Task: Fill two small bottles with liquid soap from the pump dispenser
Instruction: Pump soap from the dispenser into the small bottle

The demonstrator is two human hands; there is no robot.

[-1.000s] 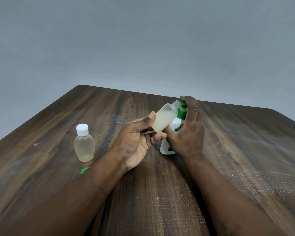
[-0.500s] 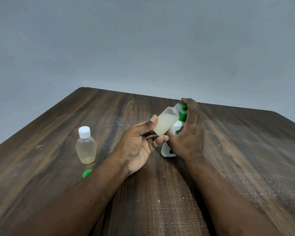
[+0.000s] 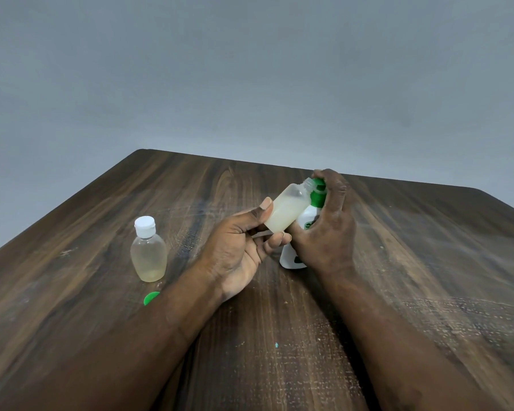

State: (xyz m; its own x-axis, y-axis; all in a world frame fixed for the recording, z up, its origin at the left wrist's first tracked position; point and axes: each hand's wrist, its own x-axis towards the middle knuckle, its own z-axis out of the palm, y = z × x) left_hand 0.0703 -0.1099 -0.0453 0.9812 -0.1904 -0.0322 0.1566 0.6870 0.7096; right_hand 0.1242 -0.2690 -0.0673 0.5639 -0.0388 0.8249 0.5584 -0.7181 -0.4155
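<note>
Watching across the last second, I see almost nothing move on the dark wooden desk (image 3: 428,262): both hands hold the same pose, and the level in the held bottle looks no higher, so I judge the second fill is slow and not yet finished. The right hand (image 3: 327,232) is curled round the white pump dispenser (image 3: 291,259), which stands on the desk, with its fingers over the green pump head (image 3: 318,200). The left hand (image 3: 238,250) pinches the open small bottle (image 3: 287,209) between thumb and fingertips, tilted with its bare threaded neck up against the pump head; it is translucent, with cloudy pale soap in its lower part. Well to the left stands the capped bottle (image 3: 149,256), white-topped, clear, holding pale yellowish liquid. Just in front of it lies a green cap (image 3: 151,298).
</note>
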